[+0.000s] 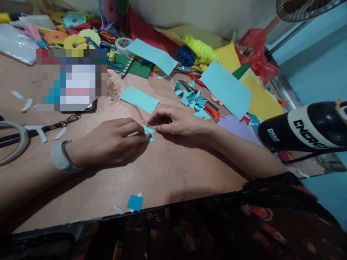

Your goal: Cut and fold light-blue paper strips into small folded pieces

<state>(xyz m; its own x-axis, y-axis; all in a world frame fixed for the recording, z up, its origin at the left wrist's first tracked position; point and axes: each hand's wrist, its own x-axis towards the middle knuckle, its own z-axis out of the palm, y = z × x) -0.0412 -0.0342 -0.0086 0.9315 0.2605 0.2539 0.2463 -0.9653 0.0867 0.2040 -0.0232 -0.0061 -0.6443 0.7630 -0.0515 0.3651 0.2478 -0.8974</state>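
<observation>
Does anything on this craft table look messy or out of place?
Yes. Paper offcuts litter the wooden table: a small blue square lies by the near edge, far from the pile of folded light-blue pieces. Both hands, left hand and right hand, pinch one small light-blue piece.

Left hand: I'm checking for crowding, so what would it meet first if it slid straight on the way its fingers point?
The left hand points right, and almost at once would meet the right hand, whose fingertips pinch the same small light-blue paper piece.
</observation>
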